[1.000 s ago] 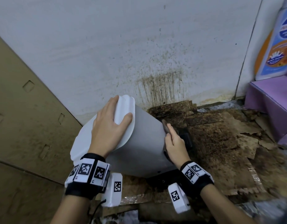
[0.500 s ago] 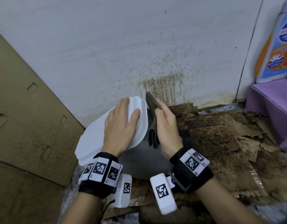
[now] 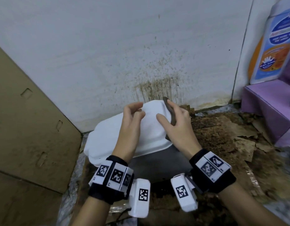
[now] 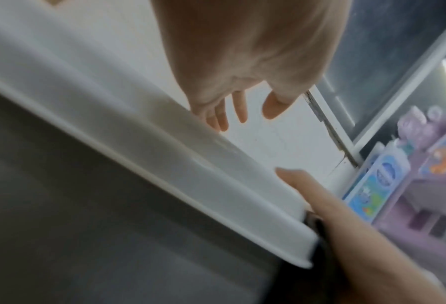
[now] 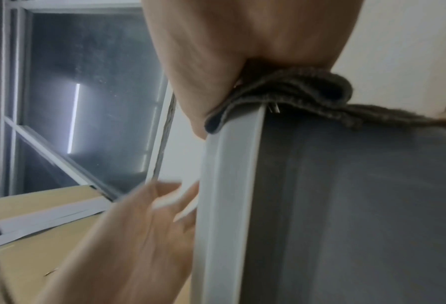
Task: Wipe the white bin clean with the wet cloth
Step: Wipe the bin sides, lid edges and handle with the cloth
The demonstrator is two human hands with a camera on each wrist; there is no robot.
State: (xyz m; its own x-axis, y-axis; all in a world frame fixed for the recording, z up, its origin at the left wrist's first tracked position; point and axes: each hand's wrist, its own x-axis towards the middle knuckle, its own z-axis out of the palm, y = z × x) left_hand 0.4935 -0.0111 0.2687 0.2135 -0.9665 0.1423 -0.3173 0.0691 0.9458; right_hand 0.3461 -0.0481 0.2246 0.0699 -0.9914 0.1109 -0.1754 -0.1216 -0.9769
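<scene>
While the right hand [image 3: 177,126] pinched the soft, dark, folded wet cloth [image 3: 170,111] on the light, stiff white plastic bin's [image 3: 108,136] lid edge, the left hand [image 3: 133,121] hung loosely curled, holding nothing.

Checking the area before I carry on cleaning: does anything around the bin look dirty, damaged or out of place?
Yes. The white wall behind the white bin carries brown splatter and drip streaks near its base. The cardboard lining the floor to the right is stained dark, torn and peeling. The bin itself leans tilted rather than standing upright.
</scene>
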